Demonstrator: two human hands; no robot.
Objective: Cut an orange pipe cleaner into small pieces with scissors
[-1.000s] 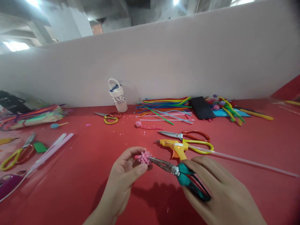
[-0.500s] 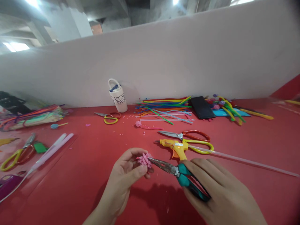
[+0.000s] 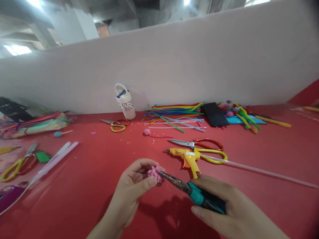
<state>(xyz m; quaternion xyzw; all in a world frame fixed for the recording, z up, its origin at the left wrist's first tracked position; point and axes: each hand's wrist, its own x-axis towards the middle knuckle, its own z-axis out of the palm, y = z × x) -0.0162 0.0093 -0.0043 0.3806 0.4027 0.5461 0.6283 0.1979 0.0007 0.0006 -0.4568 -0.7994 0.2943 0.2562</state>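
Note:
Between the thumb and fingers of my left hand (image 3: 136, 184) is a small pink flower (image 3: 156, 174) with many short petals. My right hand (image 3: 224, 202) is closed around needle-nose pliers (image 3: 196, 194) with green and black handles. The rusty jaws point left, and their tip reaches the flower's petals. Whether the jaws pinch a petal is too small to tell. Just beyond my right hand lies a yellow glue gun (image 3: 185, 156) with a long clear glue stick (image 3: 264, 172) running right from its back.
Scissors (image 3: 183, 143) lie against the glue gun. Behind are colourful pipe cleaners (image 3: 174, 116), a black phone (image 3: 215, 114), a white tumbler (image 3: 126, 105) and more scissors (image 3: 117, 125). At left are a pink-and-white hair straightener (image 3: 57, 159) and another pair of scissors (image 3: 27, 159). A white partition (image 3: 159, 66) closes off the back.
The pliers have turned in my right hand, and their handles now look closer together. My right thumb has shifted along them. The flower has tilted slightly in my left hand.

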